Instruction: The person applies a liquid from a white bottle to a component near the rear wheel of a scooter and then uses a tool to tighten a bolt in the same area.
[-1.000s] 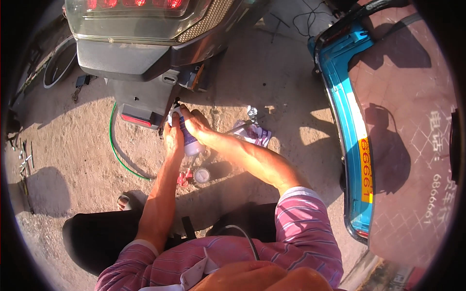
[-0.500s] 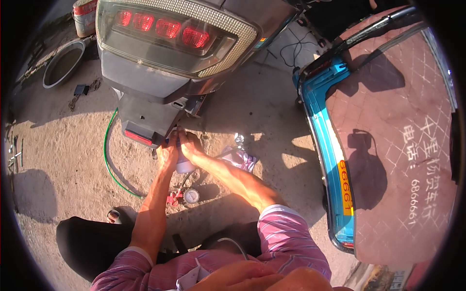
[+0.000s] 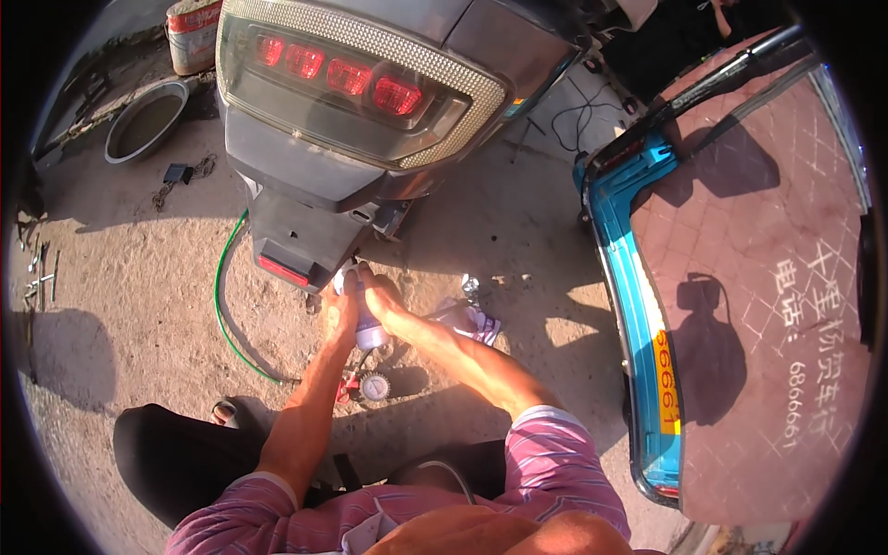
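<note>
1. Left hand point(image 3: 339, 311) and right hand point(image 3: 381, 298) wrap a pale bottle point(image 3: 369, 336) from opposite sides, probably for steadiness; finger detail is unclear.
2. The bottle sits near the vehicle's grey tail piece point(image 3: 301, 231).
3. Nearer the person, a gauge point(image 3: 375, 388) lies near the green hose point(image 3: 218, 296), presumably within easy reach.

Strong sun is pouring in from around nine o'clock, bleaching the sandy ground point(image 3: 139, 277). The pressure gauge point(image 3: 375, 388) is throwing its shadow toward three; a head-shaped shadow point(image 3: 710, 356) is darkening the brown quilted panel point(image 3: 726, 231). Detail on the bottle point(image 3: 371, 336) is softening, and fisheye curvature is bending edges near the black rim.
</note>
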A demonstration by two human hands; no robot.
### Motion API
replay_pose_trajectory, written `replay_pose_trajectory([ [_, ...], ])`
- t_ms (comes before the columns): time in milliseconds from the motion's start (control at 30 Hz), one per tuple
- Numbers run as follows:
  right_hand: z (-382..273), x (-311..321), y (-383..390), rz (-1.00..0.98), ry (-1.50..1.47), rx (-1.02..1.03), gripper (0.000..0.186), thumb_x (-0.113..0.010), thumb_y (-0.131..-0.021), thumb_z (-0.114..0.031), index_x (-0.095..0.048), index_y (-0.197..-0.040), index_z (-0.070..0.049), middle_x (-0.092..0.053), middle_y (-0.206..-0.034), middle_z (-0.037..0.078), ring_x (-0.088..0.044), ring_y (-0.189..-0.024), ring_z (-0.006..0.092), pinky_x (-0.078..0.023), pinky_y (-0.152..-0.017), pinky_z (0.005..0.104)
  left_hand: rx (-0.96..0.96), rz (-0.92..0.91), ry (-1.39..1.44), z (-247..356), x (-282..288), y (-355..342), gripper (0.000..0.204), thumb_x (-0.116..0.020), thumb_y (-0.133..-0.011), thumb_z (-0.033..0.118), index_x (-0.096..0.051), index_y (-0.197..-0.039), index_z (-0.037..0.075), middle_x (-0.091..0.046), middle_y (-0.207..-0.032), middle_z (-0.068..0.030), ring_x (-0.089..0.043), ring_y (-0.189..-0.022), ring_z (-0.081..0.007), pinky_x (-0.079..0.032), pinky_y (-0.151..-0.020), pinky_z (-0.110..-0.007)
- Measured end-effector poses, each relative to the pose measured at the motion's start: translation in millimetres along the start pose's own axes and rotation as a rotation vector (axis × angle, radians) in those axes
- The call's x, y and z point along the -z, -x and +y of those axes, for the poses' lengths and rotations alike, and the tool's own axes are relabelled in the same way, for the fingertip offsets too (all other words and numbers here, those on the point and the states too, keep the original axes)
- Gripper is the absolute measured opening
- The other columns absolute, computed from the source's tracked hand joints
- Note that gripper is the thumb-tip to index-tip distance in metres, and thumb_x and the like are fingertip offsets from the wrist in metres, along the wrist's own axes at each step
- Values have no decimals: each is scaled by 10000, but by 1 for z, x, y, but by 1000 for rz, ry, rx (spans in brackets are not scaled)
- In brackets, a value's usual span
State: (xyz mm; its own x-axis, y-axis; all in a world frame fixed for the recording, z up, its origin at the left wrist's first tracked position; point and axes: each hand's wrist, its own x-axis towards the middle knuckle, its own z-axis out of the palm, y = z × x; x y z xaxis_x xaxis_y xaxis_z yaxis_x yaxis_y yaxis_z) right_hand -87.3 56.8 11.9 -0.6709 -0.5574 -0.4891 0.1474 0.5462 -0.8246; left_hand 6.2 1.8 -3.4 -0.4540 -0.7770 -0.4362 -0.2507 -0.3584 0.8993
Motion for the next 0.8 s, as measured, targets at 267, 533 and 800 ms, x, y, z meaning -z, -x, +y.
replay_pose_trajectory([
  [267,-22,-2,15,-10,5,-61,638,-447,-955,-544,-660,-1023,54,-672,-976,211,-627,-903,286,-469,-806,398,-166,-122,260,-19,1,-19,485,-578,-915,446,-604,-1222,71,-678,-1029,-133,-631,-898,-227,-508,-776,-379],
  [533,-9,-2,10,61,152,33,760,-340,-930,-626,-666,-1012,56,-672,-942,273,-662,-879,386,-509,-743,448,-97,-53,166,-3,1,-1,434,-587,-933,418,-635,-1167,56,-685,-977,-100,-620,-854,-184,-510,-747,-351],
  [800,-17,1,-27,-14,128,59,658,-406,-937,-572,-598,-1176,10,-660,-1107,193,-624,-1021,297,-462,-872,387,-26,8,81,-8,17,-2,443,-606,-926,408,-631,-1163,35,-684,-965,-107,-631,-856,-183,-510,-748,-349],
])
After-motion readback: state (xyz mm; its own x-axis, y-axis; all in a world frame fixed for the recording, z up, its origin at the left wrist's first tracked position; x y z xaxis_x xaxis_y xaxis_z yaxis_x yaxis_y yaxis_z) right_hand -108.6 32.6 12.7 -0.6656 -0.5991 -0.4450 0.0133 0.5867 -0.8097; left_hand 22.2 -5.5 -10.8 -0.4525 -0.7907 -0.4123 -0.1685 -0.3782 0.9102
